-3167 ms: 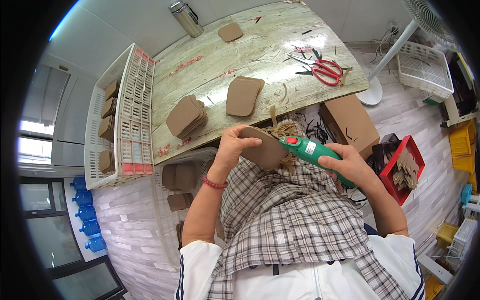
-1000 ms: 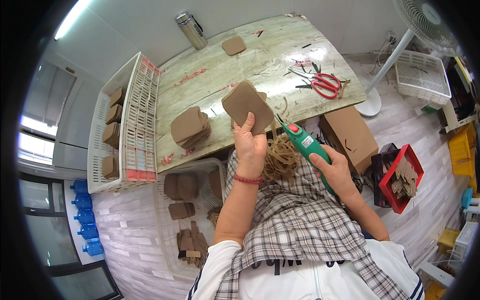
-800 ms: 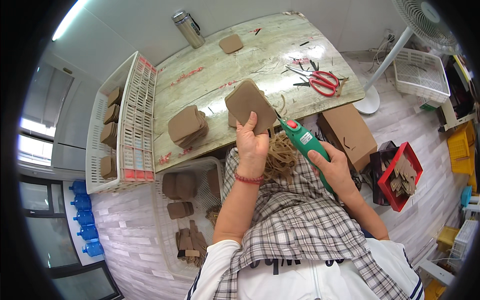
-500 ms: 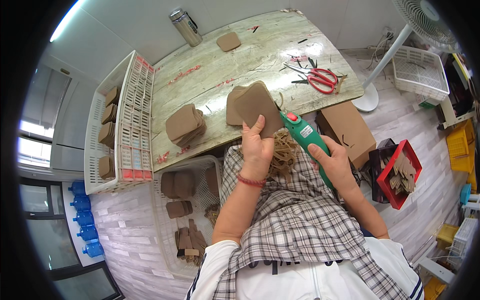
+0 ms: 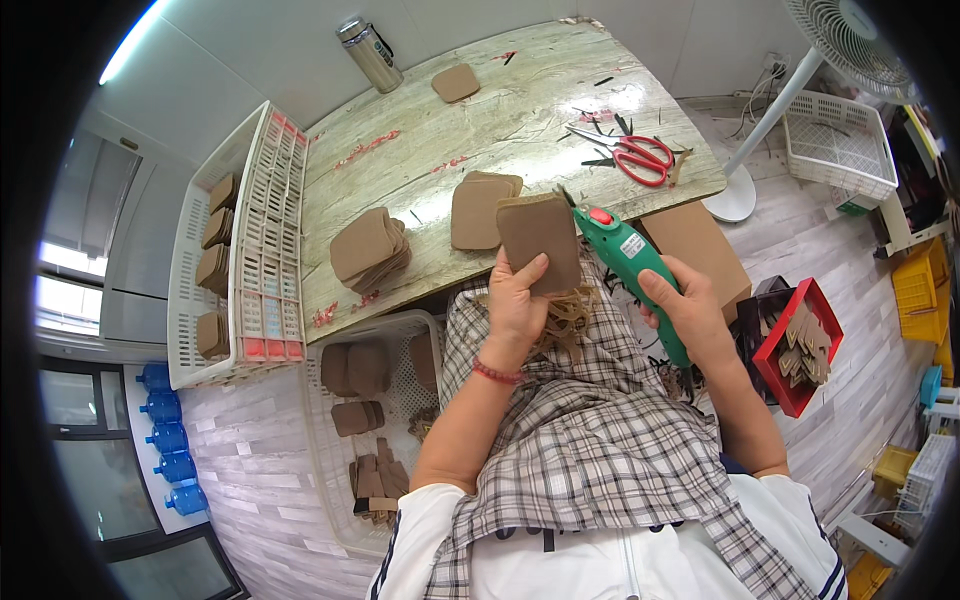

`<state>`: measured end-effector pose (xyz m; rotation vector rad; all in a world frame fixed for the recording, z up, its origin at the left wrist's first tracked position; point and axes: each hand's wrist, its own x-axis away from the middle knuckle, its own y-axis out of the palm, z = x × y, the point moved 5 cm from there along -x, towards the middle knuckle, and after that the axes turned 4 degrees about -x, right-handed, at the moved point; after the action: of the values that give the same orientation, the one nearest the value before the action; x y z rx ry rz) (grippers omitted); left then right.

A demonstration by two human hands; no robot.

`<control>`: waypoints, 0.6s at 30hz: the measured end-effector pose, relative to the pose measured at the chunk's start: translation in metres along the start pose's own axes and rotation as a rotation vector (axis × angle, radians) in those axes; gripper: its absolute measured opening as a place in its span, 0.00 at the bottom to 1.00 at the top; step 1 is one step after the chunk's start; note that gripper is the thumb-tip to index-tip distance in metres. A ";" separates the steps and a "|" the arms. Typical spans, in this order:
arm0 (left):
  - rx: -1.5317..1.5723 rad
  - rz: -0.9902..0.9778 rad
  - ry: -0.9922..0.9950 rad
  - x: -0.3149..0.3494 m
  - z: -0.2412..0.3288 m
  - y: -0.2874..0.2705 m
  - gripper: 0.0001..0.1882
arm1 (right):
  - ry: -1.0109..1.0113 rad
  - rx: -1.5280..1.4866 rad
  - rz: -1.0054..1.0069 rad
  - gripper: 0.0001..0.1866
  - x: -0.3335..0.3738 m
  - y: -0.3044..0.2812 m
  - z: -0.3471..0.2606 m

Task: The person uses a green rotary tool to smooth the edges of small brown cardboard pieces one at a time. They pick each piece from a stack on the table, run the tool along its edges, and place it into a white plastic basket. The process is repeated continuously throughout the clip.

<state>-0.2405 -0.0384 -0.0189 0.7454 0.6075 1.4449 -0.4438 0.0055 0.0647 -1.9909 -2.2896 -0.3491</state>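
Note:
A brown rounded-square piece [image 5: 541, 240], like leather or padding, is pinched between the thumb and fingers of my left hand [image 5: 518, 305]. My right hand [image 5: 688, 305] wraps round green electric scissors [image 5: 628, 258] with a red button. Their blade tip points up beside the piece's upper right edge; contact is hard to judge. Two stacks of like pieces lie on the table's near edge: a small one [image 5: 474, 222] just left of the held piece, and a taller one [image 5: 366, 246] farther left. Thin tan offcut strips [image 5: 568, 325] hang in my checked apron's lap.
On the table [image 5: 400, 190] lie red-handled scissors [image 5: 642, 160], dark scraps and a single piece [image 5: 456, 83]; a steel flask [image 5: 370, 55] stands behind. White crates [image 5: 268, 230] with brown pieces flank the left. Right are a carton [image 5: 700, 250], a red tray [image 5: 803, 400] and a fan [image 5: 850, 40].
The held piece has turned more upright and moved right and down, showing more of the small stack. The electric scissors have shifted right, and a strip by the blade is gone from there.

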 end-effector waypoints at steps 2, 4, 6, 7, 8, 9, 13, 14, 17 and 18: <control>-0.094 -0.038 -0.020 -0.002 0.011 -0.009 0.20 | 0.015 0.005 -0.032 0.17 0.004 -0.005 -0.003; -0.190 -0.057 -0.039 -0.004 0.023 -0.017 0.19 | 0.043 0.031 -0.061 0.18 0.008 -0.011 -0.004; -0.285 -0.079 -0.049 -0.004 0.033 -0.022 0.21 | 0.053 0.098 -0.074 0.19 0.011 -0.017 -0.001; -0.324 -0.086 -0.073 -0.003 0.037 -0.024 0.21 | 0.057 0.131 -0.081 0.19 0.012 -0.019 0.001; -0.362 -0.095 -0.097 -0.003 0.041 -0.025 0.21 | 0.061 0.116 -0.081 0.20 0.013 -0.019 0.004; -0.400 -0.104 -0.121 -0.002 0.043 -0.026 0.21 | 0.058 0.142 -0.088 0.20 0.014 -0.020 0.007; -0.505 -0.155 -0.204 0.001 0.044 -0.034 0.23 | 0.048 0.231 -0.097 0.21 0.018 -0.018 0.012; -0.553 -0.148 -0.230 0.002 0.042 -0.035 0.24 | 0.044 0.251 -0.091 0.21 0.019 -0.016 0.012; -0.517 -0.086 -0.281 0.013 0.035 -0.036 0.25 | 0.031 0.240 -0.074 0.21 0.018 -0.011 0.017; -0.509 -0.094 -0.321 0.015 0.032 -0.037 0.26 | 0.041 0.239 -0.071 0.21 0.017 -0.009 0.018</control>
<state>-0.1914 -0.0255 -0.0251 0.5170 0.0184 1.2817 -0.4540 0.0251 0.0494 -1.7760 -2.2590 -0.1128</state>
